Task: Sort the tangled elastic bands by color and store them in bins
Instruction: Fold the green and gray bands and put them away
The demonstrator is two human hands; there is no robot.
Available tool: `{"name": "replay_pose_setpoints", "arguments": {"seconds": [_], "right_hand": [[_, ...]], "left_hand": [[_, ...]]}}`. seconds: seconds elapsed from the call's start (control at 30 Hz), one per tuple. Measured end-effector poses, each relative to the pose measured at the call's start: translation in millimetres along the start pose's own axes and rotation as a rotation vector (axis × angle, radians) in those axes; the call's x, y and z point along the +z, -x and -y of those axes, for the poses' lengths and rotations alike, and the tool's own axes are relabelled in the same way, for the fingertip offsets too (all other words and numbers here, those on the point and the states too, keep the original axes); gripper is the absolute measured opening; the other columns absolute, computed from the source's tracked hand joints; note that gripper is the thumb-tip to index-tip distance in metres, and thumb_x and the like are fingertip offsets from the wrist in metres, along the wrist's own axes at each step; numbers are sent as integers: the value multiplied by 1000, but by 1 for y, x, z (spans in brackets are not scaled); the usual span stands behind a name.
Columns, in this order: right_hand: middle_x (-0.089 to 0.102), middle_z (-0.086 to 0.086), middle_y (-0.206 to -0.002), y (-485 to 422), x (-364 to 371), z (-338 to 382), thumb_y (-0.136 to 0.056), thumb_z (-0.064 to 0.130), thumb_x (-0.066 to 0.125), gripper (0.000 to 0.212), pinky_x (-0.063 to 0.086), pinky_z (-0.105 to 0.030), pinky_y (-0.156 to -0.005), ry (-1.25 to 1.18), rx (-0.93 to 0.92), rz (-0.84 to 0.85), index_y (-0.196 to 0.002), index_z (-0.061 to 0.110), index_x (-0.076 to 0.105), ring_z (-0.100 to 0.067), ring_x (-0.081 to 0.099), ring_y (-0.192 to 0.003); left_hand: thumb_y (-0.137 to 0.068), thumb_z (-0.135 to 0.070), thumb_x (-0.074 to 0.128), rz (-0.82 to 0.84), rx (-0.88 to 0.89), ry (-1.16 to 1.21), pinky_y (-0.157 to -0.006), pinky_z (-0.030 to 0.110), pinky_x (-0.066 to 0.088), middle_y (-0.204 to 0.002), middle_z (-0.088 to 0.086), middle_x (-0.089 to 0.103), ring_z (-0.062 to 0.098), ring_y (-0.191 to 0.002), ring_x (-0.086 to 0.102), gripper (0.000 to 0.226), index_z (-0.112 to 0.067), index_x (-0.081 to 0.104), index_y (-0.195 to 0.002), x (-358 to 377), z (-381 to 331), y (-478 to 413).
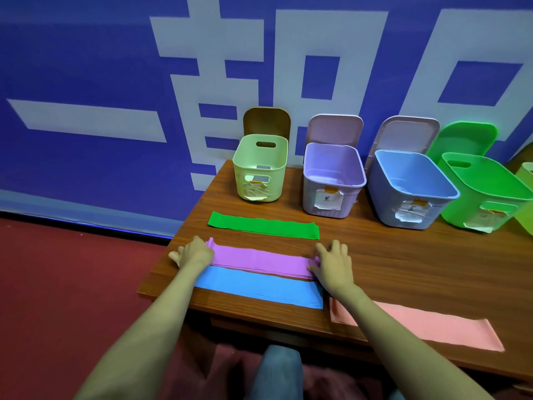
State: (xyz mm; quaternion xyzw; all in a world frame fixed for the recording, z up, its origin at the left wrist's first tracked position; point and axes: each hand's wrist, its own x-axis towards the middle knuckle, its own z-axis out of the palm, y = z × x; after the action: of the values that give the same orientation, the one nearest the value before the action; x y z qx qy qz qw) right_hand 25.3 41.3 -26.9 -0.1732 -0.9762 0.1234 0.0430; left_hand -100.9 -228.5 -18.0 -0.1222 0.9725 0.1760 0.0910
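Since seemingly thin, limp and stretchy, best pinched at both short ends: noted purple band (259, 259) flat on counter (403, 255), green band (259, 226) at 12 o'clock, blue band (253, 287) at 6, right hand (331, 264) spread flat on 3 o'clock end, left hand (194, 252) at 9, grip unclear.

Brown wooden desk (403, 255) carries four bands, laid flat and lengthwise. Green flat elastic band (264, 226) lies farthest, purple flat elastic band (259, 259) next, and blue flat elastic band (259, 287) touches its near edge. Pink flat elastic band (418, 324) lies apart at near right.

Left hand (193, 252) curls over the purple band's left end, where a corner is raised. Right hand (331, 264) rests on the right end, fingers (336, 246) spread.

Back row — pale yellow plastic bin (277, 180), lilac plastic bin (313, 200), blue plastic bin (380, 197), bright green plastic bin (461, 215) — all open, paper labels on fronts.
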Motion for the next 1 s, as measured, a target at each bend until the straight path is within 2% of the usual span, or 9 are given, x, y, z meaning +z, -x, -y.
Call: {"name": "replay_pose_setpoints", "arguments": {"seconds": [0.1,0.17,0.23,0.4,0.5,0.57,0.67,0.83,1.0], "right_hand": [[47,-6,-115,6,3,-2,-91,37,53,27,37,-33,-84,102,-116,-45,-109,19,59,-26,39,-109],[49,-5,-115,7,4,-4,-94,36,48,28,37,-32,-83,63,-110,-23,-112,20,61,-24,39,-109],[50,-5,-113,7,4,-9,-95,35,46,28,37,-30,-84,-43,-92,18,-113,20,62,-23,39,-108],[43,3,-97,8,1,-26,-94,22,51,23,35,-28,-88,-150,-154,88,-110,25,67,-22,42,-106],[42,4,-97,10,1,-26,-94,20,51,23,35,-26,-87,-204,-146,100,-111,23,67,-22,44,-107],[47,1,-100,11,2,-26,-94,19,51,23,37,-29,-89,-239,-129,107,-109,23,67,-23,47,-107],[56,-4,-107,11,4,-27,-92,20,54,20,39,-32,-89,-272,-107,110,-105,25,68,-25,49,-105],[51,0,-94,11,5,-30,-88,21,58,19,38,-31,-84,-315,-75,96,-101,28,69,-27,50,-102],[54,-1,-99,10,3,-33,-89,24,59,17,38,-31,-82,-373,-48,100,-101,29,69,-22,49,-103]], "left_hand": [[-92,-29,50,-105,76,64,-94,40,29,-110,13,64,32,-112,54,30,-8,46,-113,-5,-8,11],[-88,-24,58,-142,130,208,-90,42,39,-109,16,63,36,-106,57,33,-4,45,-112,-12,-15,21],[-86,-18,62,-150,222,387,-74,40,46,-103,17,61,36,-98,58,29,-3,46,-104,-17,-25,33],[-82,-10,66,-97,437,494,-53,22,32,-90,6,53,17,-75,51,26,-12,41,-88,2,-63,71],[-83,-9,65,-57,474,455,-58,26,40,-93,7,53,15,-72,49,25,-13,42,-92,20,-86,87],[-83,-10,64,-37,498,408,-65,34,45,-95,7,55,21,-79,54,25,-13,42,-95,30,-101,95],[-84,-11,63,-2,547,302,-70,34,43,-103,9,56,26,-91,56,27,-9,44,-103,43,-120,108],[-85,-11,61,51,617,184,-83,41,44,-118,14,52,34,-108,52,35,-4,43,-114,69,-134,120],[-85,-18,65,66,640,240,-74,39,44,-110,10,54,31,-100,55,29,-9,44,-103,80,-133,123]]}}
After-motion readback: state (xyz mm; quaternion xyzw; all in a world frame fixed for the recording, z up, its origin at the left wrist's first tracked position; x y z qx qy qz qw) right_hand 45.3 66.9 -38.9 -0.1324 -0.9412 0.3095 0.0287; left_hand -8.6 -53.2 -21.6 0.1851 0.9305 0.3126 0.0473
